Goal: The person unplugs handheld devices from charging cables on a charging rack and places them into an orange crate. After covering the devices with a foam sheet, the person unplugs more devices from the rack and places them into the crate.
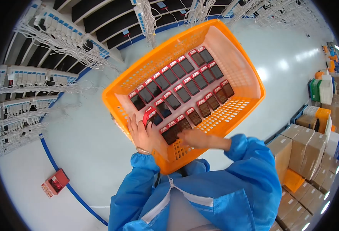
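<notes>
An orange plastic basket (pixel 115 90) with a pale lining sits in front of me, holding three rows of dark-screened devices with red-and-white top edges. Near the basket's left corner, my left hand (pixel 139 134) has its fingers closed on a red-edged device (pixel 149 116), which is tilted up from the rest. My right hand (pixel 192 138) is at the near row, beside a device (pixel 183 123); its fingertips are blurred and partly hidden, so what they hold, if anything, cannot be made out.
Racks (pixel 73 32) with bundled white cables stand at the far side and left. A small red box (pixel 56 182) lies on the floor at lower left, by a blue floor line (pixel 77 195). Cardboard boxes (pixel 300 148) are stacked on the right.
</notes>
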`<state>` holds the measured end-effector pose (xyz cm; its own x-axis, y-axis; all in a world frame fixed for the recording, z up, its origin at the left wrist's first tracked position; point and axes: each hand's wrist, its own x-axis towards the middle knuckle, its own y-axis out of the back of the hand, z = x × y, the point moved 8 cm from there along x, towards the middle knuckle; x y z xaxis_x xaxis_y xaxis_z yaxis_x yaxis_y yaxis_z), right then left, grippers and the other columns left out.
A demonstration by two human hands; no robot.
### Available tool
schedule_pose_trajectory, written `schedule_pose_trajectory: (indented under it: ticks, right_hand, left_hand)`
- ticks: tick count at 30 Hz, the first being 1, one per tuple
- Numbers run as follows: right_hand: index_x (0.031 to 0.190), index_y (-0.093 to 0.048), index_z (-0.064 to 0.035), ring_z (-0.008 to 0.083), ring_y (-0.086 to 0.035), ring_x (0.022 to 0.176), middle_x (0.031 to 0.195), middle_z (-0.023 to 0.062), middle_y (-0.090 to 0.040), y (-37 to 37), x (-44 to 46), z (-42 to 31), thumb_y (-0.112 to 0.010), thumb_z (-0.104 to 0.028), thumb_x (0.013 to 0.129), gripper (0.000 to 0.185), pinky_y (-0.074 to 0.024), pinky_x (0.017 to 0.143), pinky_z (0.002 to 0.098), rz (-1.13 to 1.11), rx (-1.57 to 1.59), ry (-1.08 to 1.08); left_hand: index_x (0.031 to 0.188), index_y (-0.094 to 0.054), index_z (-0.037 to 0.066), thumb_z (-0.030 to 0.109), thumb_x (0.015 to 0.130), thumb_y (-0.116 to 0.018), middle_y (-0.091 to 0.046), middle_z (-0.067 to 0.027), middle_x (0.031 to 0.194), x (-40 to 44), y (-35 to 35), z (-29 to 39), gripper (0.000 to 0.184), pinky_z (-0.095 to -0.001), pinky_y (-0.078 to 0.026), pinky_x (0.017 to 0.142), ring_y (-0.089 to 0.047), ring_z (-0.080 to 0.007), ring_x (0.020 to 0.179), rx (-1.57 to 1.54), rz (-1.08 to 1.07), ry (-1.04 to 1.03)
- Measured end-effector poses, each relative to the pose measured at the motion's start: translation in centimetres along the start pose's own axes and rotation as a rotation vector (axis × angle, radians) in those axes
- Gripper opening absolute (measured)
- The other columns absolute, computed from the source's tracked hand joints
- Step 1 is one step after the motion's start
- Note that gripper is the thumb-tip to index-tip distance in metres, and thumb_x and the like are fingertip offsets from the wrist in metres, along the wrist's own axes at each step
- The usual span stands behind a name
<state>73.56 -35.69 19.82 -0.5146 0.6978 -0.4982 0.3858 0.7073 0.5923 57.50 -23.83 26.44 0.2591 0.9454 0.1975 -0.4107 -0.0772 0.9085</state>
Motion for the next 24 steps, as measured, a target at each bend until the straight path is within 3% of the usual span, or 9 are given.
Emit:
schedule_pose_trajectory:
  ticks: [2, 4, 7, 13, 15, 19, 20, 22, 24]
  right_hand:
    - [0.116, -0.056, -0.0016, 0.0352, -0.064, 0.095, 0.103, 0.0211, -0.062, -2.6, -0.8, -4.7, -0.062, -0.035, 0.088, 0.044, -0.0529, 0.079, 0.0448, 0.198, 0.276, 0.287]
    - [0.121, -0.052, -0.0015, 0.0369, -0.063, 0.097, 0.106, 0.0227, -0.061, -6.4, -0.5, -7.4, -0.061, -0.043, 0.088, 0.054, -0.0520, 0.080, 0.0459, 0.227, 0.329, 0.155]
    - [0.123, -0.051, 0.0004, 0.0372, -0.064, 0.096, 0.112, 0.0250, -0.059, -6.9, -0.8, -13.6, -0.060, -0.047, 0.089, 0.059, -0.0521, 0.078, 0.0440, 0.190, 0.291, 0.040]
    - [0.097, -0.055, -0.0027, 0.0287, -0.068, 0.074, 0.082, 0.0128, -0.067, -10.0, 1.4, -15.6, -0.063, -0.032, 0.085, 0.033, -0.0461, 0.067, 0.0428, 0.494, -0.161, -0.334]
    - [0.082, -0.051, -0.0079, 0.0254, -0.065, 0.061, 0.062, 0.0054, -0.063, -10.3, 1.1, -15.4, -0.064, -0.026, 0.082, 0.022, -0.0425, 0.065, 0.0438, 0.814, -0.306, -0.391]
    - [0.078, -0.050, -0.0064, 0.0285, -0.060, 0.056, 0.056, 0.0102, -0.059, -10.8, 1.3, -15.8, -0.067, -0.025, 0.082, 0.025, -0.0399, 0.063, 0.0439, 0.864, -0.364, -0.459]
    - [0.077, -0.051, -0.0068, 0.0298, -0.059, 0.055, 0.055, 0.0112, -0.058, -10.4, 1.2, -16.4, -0.067, -0.024, 0.082, 0.024, -0.0396, 0.064, 0.0438, 0.939, -0.388, -0.460]
    - [0.075, -0.051, -0.0071, 0.0311, -0.058, 0.054, 0.054, 0.0123, -0.058, -9.8, 1.3, -17.4, -0.066, -0.023, 0.082, 0.023, -0.0393, 0.066, 0.0436, 1.030, -0.417, -0.444]
    - [0.076, -0.054, -0.0076, 0.0301, -0.059, 0.053, 0.055, 0.0108, -0.059, -9.4, 1.5, -18.2, -0.066, -0.024, 0.084, 0.022, -0.0400, 0.070, 0.0441, 1.055, -0.511, -0.496]
  left_hand:
    - [0.121, -0.055, -0.002, 0.014, 0.088, -0.062, -0.051, -0.0271, 0.130, -0.3, -0.6, -2.3, 0.037, -0.0542, -0.029, 0.110, -0.044, -0.0451, 0.125, -0.262, -0.106, 0.049]
    - [0.128, -0.051, -0.001, 0.017, 0.090, -0.061, -0.054, -0.0275, 0.125, -0.3, -0.2, -2.1, 0.043, -0.0503, -0.036, 0.104, -0.050, -0.0446, 0.116, -0.356, -0.154, 0.010]
    - [0.115, -0.057, 0.003, 0.027, 0.094, -0.056, -0.063, -0.0240, 0.102, -1.6, 0.3, -2.8, 0.031, -0.0509, -0.041, 0.094, -0.058, -0.0431, 0.099, -0.460, -0.182, 0.075]
    - [0.106, -0.056, 0.000, 0.029, 0.095, -0.056, -0.063, -0.0253, 0.098, -3.8, 3.5, -6.2, 0.031, -0.0524, -0.034, 0.104, -0.053, -0.0510, 0.100, -0.792, -0.031, 0.004]
    - [0.103, -0.056, 0.000, 0.027, 0.095, -0.058, -0.062, -0.0255, 0.097, -5.1, 5.2, -7.4, 0.029, -0.0516, -0.034, 0.104, -0.052, -0.0510, 0.099, -0.947, -0.158, 0.034]
    - [0.114, -0.057, -0.001, 0.022, 0.095, -0.060, -0.065, -0.0147, 0.101, -9.3, 7.2, -11.8, 0.030, -0.0326, -0.049, 0.080, -0.063, -0.0200, 0.091, -1.179, -0.235, 0.037]
    - [0.117, -0.056, -0.001, 0.021, 0.096, -0.060, -0.066, -0.0118, 0.102, -10.7, 7.4, -13.2, 0.030, -0.0309, -0.049, 0.081, -0.062, -0.0158, 0.090, -1.097, -0.377, 0.117]
    - [0.116, -0.056, 0.000, 0.025, 0.097, -0.057, -0.067, -0.0182, 0.102, -12.6, 8.7, -15.0, 0.032, -0.0347, -0.050, 0.080, -0.066, -0.0280, 0.091, -1.211, -0.292, 0.079]
    - [0.119, -0.056, 0.000, 0.021, 0.097, -0.058, -0.064, -0.0057, 0.101, -14.7, 9.2, -16.5, 0.030, -0.0272, -0.049, 0.080, -0.059, -0.0094, 0.090, -1.348, -0.355, 0.132]
